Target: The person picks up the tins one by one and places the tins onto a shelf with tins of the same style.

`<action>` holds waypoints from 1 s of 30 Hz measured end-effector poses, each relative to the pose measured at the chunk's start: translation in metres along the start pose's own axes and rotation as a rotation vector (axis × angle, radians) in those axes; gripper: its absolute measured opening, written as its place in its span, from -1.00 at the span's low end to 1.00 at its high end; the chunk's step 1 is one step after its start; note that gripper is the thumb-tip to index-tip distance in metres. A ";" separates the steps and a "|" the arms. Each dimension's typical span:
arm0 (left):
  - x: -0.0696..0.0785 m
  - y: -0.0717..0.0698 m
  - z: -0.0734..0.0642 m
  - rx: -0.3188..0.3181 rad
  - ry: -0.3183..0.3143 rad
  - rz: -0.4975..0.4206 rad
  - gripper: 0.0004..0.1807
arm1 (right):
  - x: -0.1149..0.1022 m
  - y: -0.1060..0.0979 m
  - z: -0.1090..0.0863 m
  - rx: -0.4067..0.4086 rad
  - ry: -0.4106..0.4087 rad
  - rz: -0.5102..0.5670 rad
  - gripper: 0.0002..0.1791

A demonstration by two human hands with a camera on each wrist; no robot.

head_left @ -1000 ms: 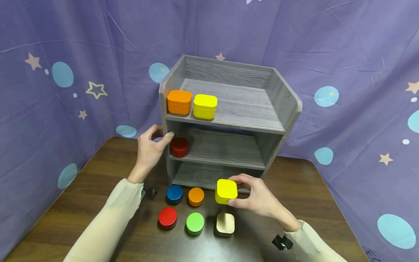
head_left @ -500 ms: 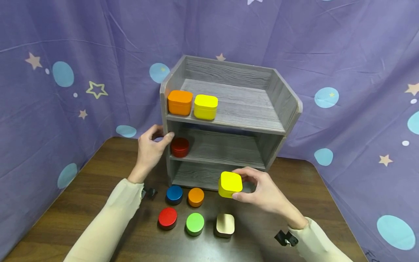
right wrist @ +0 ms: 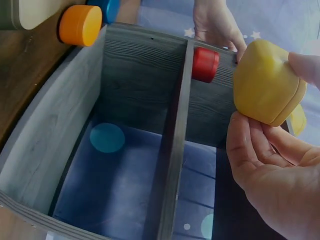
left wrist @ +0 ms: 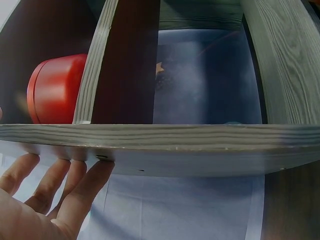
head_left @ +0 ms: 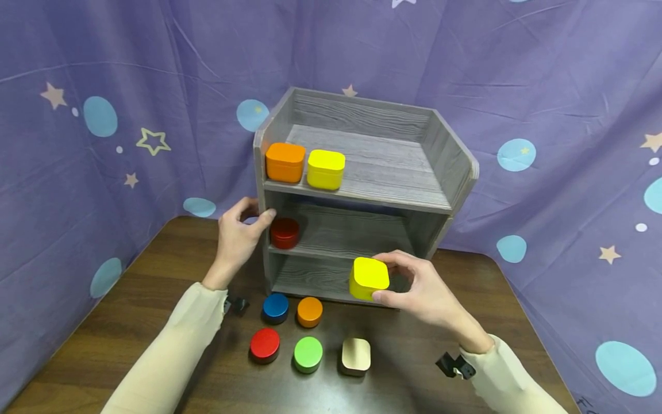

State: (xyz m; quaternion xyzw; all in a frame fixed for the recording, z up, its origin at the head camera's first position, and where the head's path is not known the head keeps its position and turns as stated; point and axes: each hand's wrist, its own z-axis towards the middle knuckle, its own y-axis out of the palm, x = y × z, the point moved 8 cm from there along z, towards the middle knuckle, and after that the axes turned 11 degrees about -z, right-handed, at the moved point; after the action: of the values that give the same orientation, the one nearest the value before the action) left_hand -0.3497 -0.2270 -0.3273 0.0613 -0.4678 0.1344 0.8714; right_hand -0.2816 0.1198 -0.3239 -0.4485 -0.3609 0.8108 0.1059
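Observation:
My right hand (head_left: 426, 287) pinches a yellow square tin (head_left: 369, 279) between thumb and fingers. The tin hangs in the air before the lower part of a grey wooden shelf (head_left: 357, 198). At the shelf's left side panel, my left hand (head_left: 240, 236) grips the edge, thumb at the front. Its fingers (left wrist: 75, 187) touch the panel's outer face in the left wrist view. Just inside that panel, a dark red round tin (head_left: 284, 233) sits on the middle level. An orange tin (head_left: 285, 163) and another yellow tin (head_left: 326, 170) stand on the top level, at the left.
On the wooden table (head_left: 155, 299) before the shelf stand a blue round tin (head_left: 276, 307), an orange round tin (head_left: 310, 311), a red round tin (head_left: 265, 345), a green round tin (head_left: 308, 354) and a gold square tin (head_left: 355, 356). A purple curtain (head_left: 181, 115) hangs behind.
My right hand has lifted the yellow square tin higher and slightly to the right, from near the table to before the lower levels. The left hand stays on the panel.

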 end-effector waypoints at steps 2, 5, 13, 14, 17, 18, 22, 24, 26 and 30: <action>0.000 0.000 0.000 0.001 0.002 -0.002 -0.71 | -0.001 -0.002 0.002 -0.001 -0.003 -0.003 -0.41; 0.001 0.000 0.001 0.000 0.003 -0.001 -0.71 | -0.004 -0.006 0.005 -0.002 -0.002 -0.010 -0.41; 0.000 0.000 0.000 0.005 -0.004 -0.002 -0.72 | -0.013 -0.017 0.014 0.003 -0.003 -0.014 -0.40; 0.000 0.000 -0.001 0.006 -0.003 -0.002 -0.72 | -0.014 -0.018 0.015 0.002 -0.001 -0.011 -0.40; 0.000 0.000 -0.001 0.005 -0.001 -0.003 -0.72 | -0.017 -0.023 0.019 0.005 0.002 -0.013 -0.39; 0.000 0.000 -0.001 0.005 0.001 -0.002 -0.72 | -0.018 -0.025 0.021 0.007 0.000 -0.012 -0.39; 0.000 -0.001 0.000 0.008 0.006 -0.001 -0.72 | -0.024 -0.033 0.028 0.022 -0.010 -0.025 -0.39; 0.000 -0.001 0.000 0.008 0.006 0.000 -0.72 | -0.027 -0.037 0.031 0.031 -0.014 -0.034 -0.39; 0.000 -0.001 0.000 0.005 0.003 0.001 -0.71 | -0.029 -0.041 0.035 0.039 -0.019 -0.045 -0.40; 0.000 0.000 -0.001 0.002 0.000 0.004 -0.70 | -0.033 -0.047 0.040 0.041 -0.017 -0.049 -0.40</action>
State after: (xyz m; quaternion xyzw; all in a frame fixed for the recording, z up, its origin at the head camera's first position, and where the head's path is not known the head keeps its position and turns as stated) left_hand -0.3487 -0.2265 -0.3279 0.0613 -0.4678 0.1366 0.8710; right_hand -0.3020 0.1176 -0.2571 -0.4302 -0.3558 0.8192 0.1318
